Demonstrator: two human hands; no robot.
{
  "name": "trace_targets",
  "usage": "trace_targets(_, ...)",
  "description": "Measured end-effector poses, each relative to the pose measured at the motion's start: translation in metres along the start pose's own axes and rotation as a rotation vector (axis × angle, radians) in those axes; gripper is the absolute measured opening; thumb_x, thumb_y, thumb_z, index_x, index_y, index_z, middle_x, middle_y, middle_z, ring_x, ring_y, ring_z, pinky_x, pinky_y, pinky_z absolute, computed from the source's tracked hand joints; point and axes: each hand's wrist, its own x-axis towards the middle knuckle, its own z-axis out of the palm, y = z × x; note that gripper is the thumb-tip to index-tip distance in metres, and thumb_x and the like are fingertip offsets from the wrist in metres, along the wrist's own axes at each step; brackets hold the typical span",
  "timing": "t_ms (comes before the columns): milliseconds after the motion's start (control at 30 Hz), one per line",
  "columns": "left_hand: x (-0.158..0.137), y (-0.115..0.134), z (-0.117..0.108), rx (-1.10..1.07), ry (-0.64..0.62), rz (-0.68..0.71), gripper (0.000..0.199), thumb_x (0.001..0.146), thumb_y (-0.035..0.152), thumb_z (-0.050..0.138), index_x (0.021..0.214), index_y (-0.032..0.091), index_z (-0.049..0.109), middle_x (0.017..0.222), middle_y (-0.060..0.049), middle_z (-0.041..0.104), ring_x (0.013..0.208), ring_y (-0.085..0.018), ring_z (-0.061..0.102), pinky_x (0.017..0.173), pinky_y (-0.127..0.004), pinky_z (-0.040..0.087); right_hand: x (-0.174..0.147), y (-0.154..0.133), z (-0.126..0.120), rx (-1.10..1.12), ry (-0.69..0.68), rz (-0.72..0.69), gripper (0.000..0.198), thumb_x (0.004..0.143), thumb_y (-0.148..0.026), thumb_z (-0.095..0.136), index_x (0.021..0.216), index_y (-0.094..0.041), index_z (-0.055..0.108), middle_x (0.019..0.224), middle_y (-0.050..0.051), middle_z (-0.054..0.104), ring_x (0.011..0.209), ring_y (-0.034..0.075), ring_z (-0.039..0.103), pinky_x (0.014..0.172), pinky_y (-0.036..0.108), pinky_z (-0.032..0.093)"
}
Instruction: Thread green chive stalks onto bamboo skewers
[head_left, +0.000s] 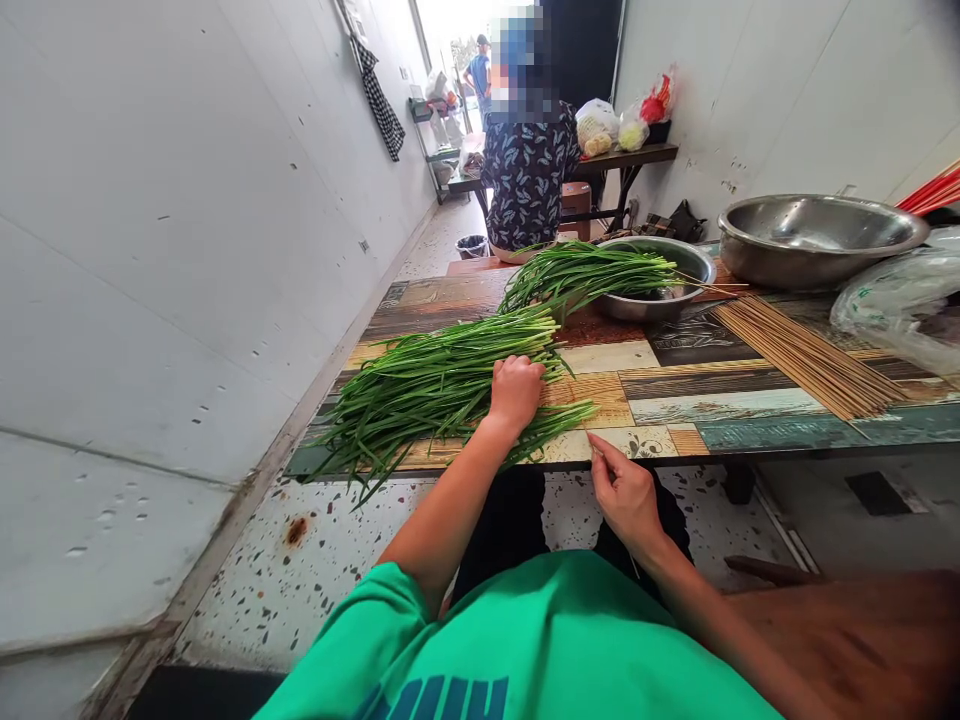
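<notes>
A pile of long green garlic chives (420,385) lies across the left part of the table, with the pale cut ends toward the right. My left hand (517,390) rests on these ends, its fingers curled down around some stalks; the fingertips are hidden. Just off the table's front edge, my right hand (626,495) is closed in a pinch on a thin wooden skewer (636,568), which shows below the hand. More skewers (814,360) lie in a bundle on the right of the table. Skewered chives (592,275) lie over a metal bowl (701,268).
A wide steel basin (825,240) and a clear plastic bag (892,305) sit at the right. Beyond the patterned table (540,460), a person in a leaf-print shirt (529,180) sits facing away. Bagged food (598,128) stands on a farther table. A white wall (150,250) runs along the left.
</notes>
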Motion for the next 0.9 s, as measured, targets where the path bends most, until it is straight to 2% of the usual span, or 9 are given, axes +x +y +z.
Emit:
trace_targets(167, 0.000, 0.002, -0.004, -0.011, 0.013, 0.007, 0.019, 0.089, 0.021, 0.052, 0.088, 0.021, 0.071, 0.098, -0.010, 0.066, 0.102, -0.026, 0.052, 0.088, -0.040, 0.035, 0.000, 0.001, 0.001, 0.008, 0.005, -0.008, 0.036, 0.088, -0.027, 0.047, 0.113, -0.016, 0.071, 0.105, 0.010, 0.074, 0.085, 0.022, 0.073, 0.078, 0.031, 0.058)
trace_targets(267, -0.003, 0.005, -0.008, -0.083, 0.059, 0.052, 0.020, 0.091, 0.026, 0.050, 0.092, 0.022, 0.070, 0.100, -0.008, 0.068, 0.103, -0.025, 0.054, 0.090, -0.039, 0.034, -0.002, 0.001, 0.000, 0.026, -0.005, -0.003, 0.037, 0.089, -0.027, 0.046, 0.115, -0.015, 0.070, 0.108, 0.010, 0.073, 0.088, 0.022, 0.073, 0.080, 0.031, 0.058)
trace_targets(367, -0.004, 0.007, -0.006, -0.178, 0.021, 0.084, 0.023, 0.092, 0.027, 0.049, 0.094, 0.022, 0.072, 0.097, -0.007, 0.072, 0.098, -0.023, 0.058, 0.090, -0.038, 0.034, -0.004, 0.000, -0.002, 0.039, -0.003, 0.003, 0.038, 0.089, -0.027, 0.046, 0.117, -0.015, 0.069, 0.108, 0.010, 0.073, 0.089, 0.022, 0.073, 0.079, 0.031, 0.058)
trace_targets(467, -0.003, 0.007, 0.002, -0.279, -0.023, 0.056, 0.023, 0.090, 0.026, 0.051, 0.093, 0.023, 0.073, 0.098, -0.005, 0.074, 0.098, -0.023, 0.062, 0.088, -0.036, 0.036, -0.005, -0.001, -0.003, 0.037, -0.021, 0.018, 0.038, 0.090, -0.026, 0.046, 0.120, -0.018, 0.068, 0.106, 0.008, 0.074, 0.092, 0.023, 0.072, 0.079, 0.032, 0.059)
trace_targets(600, -0.002, 0.007, 0.010, -0.327, -0.012, 0.019, 0.024, 0.090, 0.025, 0.051, 0.094, 0.023, 0.074, 0.100, -0.006, 0.074, 0.101, -0.023, 0.063, 0.088, -0.035, 0.036, -0.004, 0.000, -0.003, 0.034, -0.019, 0.003, 0.037, 0.089, -0.025, 0.048, 0.117, -0.018, 0.070, 0.106, 0.009, 0.074, 0.090, 0.023, 0.072, 0.080, 0.032, 0.059)
trace_targets(900, 0.001, 0.010, 0.010, -0.385, -0.017, -0.028, 0.026, 0.091, 0.024, 0.048, 0.091, 0.021, 0.074, 0.095, -0.005, 0.075, 0.097, -0.023, 0.065, 0.088, -0.035, 0.035, -0.002, 0.005, -0.001, 0.034, 0.000, -0.022, 0.037, 0.088, -0.027, 0.048, 0.114, -0.014, 0.071, 0.108, 0.011, 0.072, 0.092, 0.023, 0.072, 0.085, 0.032, 0.058)
